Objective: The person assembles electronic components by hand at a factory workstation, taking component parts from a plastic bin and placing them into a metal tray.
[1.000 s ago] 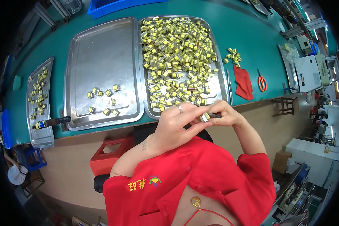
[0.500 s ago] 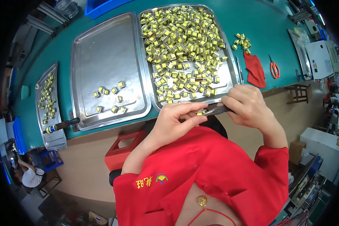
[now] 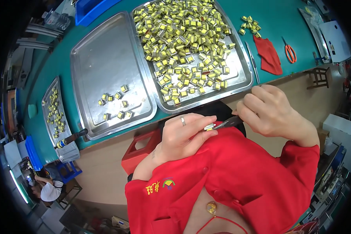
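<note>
My left hand [image 3: 180, 134] pinches a small yellow-and-silver transformer [image 3: 210, 128] between thumb and forefinger, in front of my chest. Closed around a dark-handled tool [image 3: 228, 123] with a narrow metal tip, my right hand [image 3: 266, 111] comes in from the right. The tip meets the transformer or lies right beside it; whether it is a blade or a jaw I cannot tell. Beyond both hands, a large metal tray [image 3: 243, 80] is heaped with transformers like this one. To its left, another metal tray [image 3: 105, 58] carries several of them near its front end.
A narrow tray [image 3: 69, 150] with more transformers stands at far left, a dark-handled tool [image 3: 72, 138] across it. Right of the heaped tray lie a loose transformer cluster [image 3: 250, 25], slim metal tool [image 3: 252, 62], red cloth [image 3: 270, 58] and orange-handled scissors [image 3: 290, 54]. A red stool [image 3: 138, 152] stands under the green table [image 3: 238, 7].
The view has shifted, so the trays sit differently in the picture. Both hands keep their grips; my right hand appears slightly farther from the left, with the tool tip still at the transformer.
</note>
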### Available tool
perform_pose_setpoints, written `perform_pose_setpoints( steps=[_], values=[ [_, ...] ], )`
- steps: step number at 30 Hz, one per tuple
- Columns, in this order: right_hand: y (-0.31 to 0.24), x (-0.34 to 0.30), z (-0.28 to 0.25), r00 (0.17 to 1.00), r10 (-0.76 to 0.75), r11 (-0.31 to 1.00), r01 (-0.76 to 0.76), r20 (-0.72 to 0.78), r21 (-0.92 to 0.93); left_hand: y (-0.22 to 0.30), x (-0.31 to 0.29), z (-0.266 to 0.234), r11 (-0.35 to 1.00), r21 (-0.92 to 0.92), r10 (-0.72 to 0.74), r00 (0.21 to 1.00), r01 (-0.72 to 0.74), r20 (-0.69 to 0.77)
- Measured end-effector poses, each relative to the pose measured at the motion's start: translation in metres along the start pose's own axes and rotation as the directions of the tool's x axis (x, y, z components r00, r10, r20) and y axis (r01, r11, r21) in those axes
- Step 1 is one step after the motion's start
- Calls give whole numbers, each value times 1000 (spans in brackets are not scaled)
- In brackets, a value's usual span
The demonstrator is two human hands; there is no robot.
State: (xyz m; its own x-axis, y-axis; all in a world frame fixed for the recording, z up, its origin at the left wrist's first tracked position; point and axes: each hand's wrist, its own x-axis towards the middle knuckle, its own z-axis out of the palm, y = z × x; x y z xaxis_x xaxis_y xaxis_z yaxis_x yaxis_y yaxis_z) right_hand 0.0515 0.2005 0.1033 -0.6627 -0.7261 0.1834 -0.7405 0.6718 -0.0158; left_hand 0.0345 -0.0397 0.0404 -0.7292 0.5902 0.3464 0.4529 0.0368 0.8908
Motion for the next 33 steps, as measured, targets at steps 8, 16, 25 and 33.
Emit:
perform_pose_setpoints(
  steps=[8,16,25,33],
  values=[
    [-1,-4,-1,999,-43,999,43,-13,24,3,-4,5,995,21,99,993,-98,-60],
    [15,-5,-2,999,-35,998,35,-3,47,-2,9,7,997,-3,75,997,-75,-15],
    [22,17,4,999,-31,997,33,20,-66,-11,12,-16,995,7,-99,988,99,119],
    [17,30,-3,978,-206,976,203,-34,-80,-11,13,-20,974,224,-98,938,23,332]
  ],
)
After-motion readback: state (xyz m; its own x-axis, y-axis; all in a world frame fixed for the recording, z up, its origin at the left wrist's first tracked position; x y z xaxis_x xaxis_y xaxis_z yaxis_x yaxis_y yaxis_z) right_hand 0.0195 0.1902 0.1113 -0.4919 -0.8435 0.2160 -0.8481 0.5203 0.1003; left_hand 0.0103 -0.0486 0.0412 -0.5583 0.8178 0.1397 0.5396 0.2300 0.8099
